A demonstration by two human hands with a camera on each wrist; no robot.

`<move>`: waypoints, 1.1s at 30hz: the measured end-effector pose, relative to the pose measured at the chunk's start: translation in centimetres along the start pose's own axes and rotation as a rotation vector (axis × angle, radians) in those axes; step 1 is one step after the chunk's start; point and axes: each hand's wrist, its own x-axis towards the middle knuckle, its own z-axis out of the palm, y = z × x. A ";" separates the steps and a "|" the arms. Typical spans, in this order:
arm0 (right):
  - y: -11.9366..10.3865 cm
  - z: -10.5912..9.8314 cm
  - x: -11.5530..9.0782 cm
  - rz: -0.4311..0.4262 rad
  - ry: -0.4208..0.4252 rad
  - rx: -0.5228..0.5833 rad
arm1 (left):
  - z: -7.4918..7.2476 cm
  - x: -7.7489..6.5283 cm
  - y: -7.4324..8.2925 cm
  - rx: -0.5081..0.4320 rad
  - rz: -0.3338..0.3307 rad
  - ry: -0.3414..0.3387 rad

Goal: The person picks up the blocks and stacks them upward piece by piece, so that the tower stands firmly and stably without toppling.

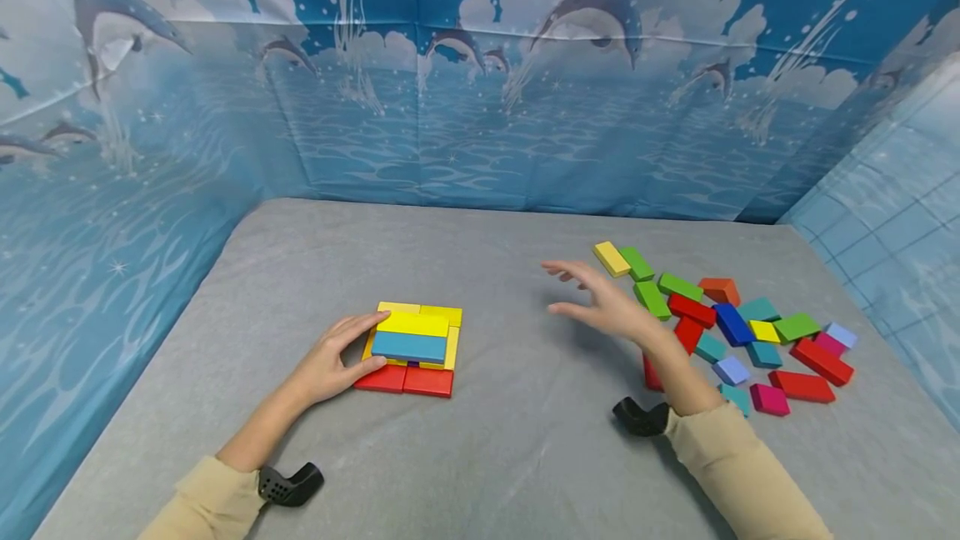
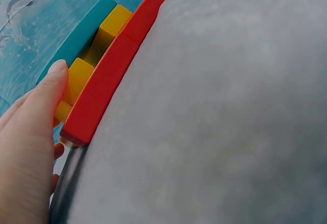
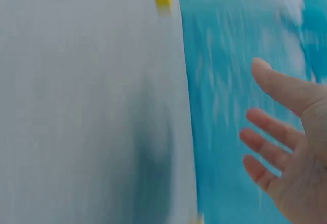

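Beige fabric right sleeve nearest | left hand half-curls round left end of low stack of red/yellow/blue rectangular blocks on grey cloth, probably steadying it | right hand hovers empty, fingers apart, near loose multicoloured blocks, apparently spread within reach

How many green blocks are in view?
4: a green block beside the far yellow block, a second just nearer, a third behind a red block, a fourth right of the small yellow block. The right forearm may hide others.
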 end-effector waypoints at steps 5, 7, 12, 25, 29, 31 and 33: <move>4.1 -4.2 -4.6 0.128 -0.019 -0.067 | 0.0 0.0 0.0 0.001 -0.002 0.007; 5.2 -5.2 -6.1 0.161 -0.045 -0.079 | 0.0 0.0 0.0 0.002 0.001 0.008; 6.6 -6.2 -8.2 0.172 -0.110 -0.119 | 0.0 0.0 0.0 0.001 0.000 0.008; 6.4 -6.4 -8.0 0.225 -0.244 -0.203 | 0.1 0.0 0.1 0.002 -0.008 0.002; 6.5 -5.9 -7.5 0.261 -0.238 -0.245 | 0.1 -0.1 0.2 0.000 -0.015 0.004; 6.5 -5.7 -7.2 0.277 -0.232 -0.264 | 0.1 -0.1 0.2 -0.001 -0.017 0.005; 6.5 -5.5 -6.9 0.300 -0.226 -0.279 | 0.1 -0.1 0.2 0.002 -0.017 0.005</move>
